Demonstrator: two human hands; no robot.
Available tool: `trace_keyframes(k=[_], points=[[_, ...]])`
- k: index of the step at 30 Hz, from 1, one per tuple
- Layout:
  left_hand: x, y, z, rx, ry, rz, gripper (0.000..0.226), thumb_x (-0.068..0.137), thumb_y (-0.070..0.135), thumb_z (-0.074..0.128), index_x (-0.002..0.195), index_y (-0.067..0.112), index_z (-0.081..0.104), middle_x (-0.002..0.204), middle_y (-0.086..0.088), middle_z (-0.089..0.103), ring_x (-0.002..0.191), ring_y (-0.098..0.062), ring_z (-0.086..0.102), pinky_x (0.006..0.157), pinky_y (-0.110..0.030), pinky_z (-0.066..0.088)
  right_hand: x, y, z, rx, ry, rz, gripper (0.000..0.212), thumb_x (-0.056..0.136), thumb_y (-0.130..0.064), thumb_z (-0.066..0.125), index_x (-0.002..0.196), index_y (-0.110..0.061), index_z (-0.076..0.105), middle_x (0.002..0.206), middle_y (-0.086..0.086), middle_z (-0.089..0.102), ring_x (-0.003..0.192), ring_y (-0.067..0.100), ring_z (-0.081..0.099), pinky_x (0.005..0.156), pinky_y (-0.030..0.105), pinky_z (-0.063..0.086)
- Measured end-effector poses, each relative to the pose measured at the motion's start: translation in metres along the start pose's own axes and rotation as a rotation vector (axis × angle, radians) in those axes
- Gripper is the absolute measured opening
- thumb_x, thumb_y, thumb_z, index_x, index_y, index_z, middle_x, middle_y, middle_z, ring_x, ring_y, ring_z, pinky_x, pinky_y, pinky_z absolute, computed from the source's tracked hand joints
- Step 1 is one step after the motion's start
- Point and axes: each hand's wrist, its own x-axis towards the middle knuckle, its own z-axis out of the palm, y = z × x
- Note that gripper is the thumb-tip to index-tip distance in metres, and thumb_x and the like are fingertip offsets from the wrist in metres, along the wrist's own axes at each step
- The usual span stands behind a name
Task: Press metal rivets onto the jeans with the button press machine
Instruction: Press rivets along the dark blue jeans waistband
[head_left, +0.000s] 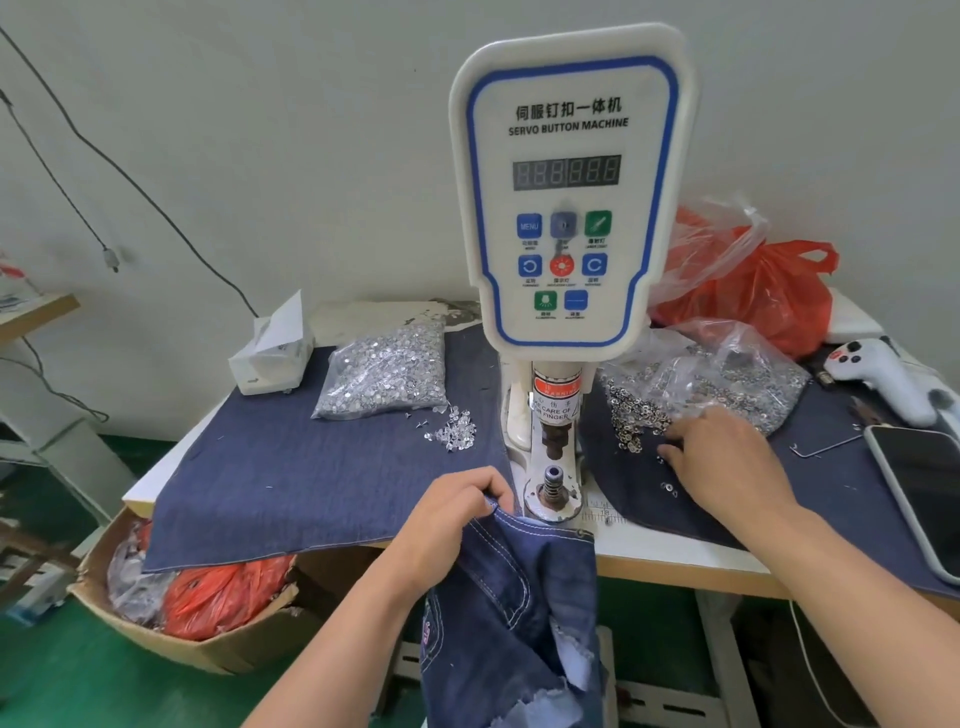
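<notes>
The white button press machine stands at the table's middle, its lower die bare. My left hand grips the top edge of the dark jeans, which hang off the table's front edge just left of the die. My right hand reaches into the loose pile of ring-shaped rivet caps spilling from a clear bag to the right of the machine; its fingertips touch the pile. A bag of silver rivet tacks lies to the left, with a few loose tacks beside it.
Denim cloth covers the table. A white box sits back left, red plastic bags back right, a white handheld device and a phone far right. A cardboard box of bags stands on the floor at left.
</notes>
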Motion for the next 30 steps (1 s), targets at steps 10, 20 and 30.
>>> trace_keyframes(k=[10, 20, 30], points=[[0.003, 0.004, 0.003, -0.037, 0.013, -0.031, 0.024, 0.077, 0.020, 0.042, 0.071, 0.012, 0.063, 0.068, 0.012, 0.059, 0.064, -0.005, 0.048, 0.066, -0.018, 0.039, 0.005, -0.017, 0.001, 0.089, -0.004, -0.042, 0.026, 0.101, -0.039, 0.057, 0.113, -0.020, 0.070, 0.107, 0.010, 0.066, 0.100, 0.037, 0.064, 0.078, 0.044, 0.054], [0.004, 0.004, 0.004, -0.008, 0.040, -0.041, 0.025, 0.076, 0.018, 0.040, 0.068, 0.014, 0.063, 0.067, 0.015, 0.062, 0.064, -0.004, 0.050, 0.066, -0.017, 0.041, 0.008, -0.023, 0.002, 0.106, 0.014, -0.086, 0.019, 0.101, -0.032, 0.059, 0.105, -0.018, 0.071, 0.102, 0.010, 0.065, 0.095, 0.034, 0.065, 0.074, 0.038, 0.046], [0.004, 0.004, 0.005, -0.018, 0.040, -0.030, 0.027, 0.078, 0.018, 0.039, 0.068, 0.014, 0.064, 0.067, 0.016, 0.063, 0.063, -0.001, 0.050, 0.064, -0.014, 0.040, 0.015, -0.021, 0.003, 0.211, 0.030, 0.035, 0.027, 0.101, -0.030, 0.061, 0.080, -0.015, 0.069, 0.083, 0.008, 0.069, 0.085, 0.035, 0.065, 0.067, 0.035, 0.037]])
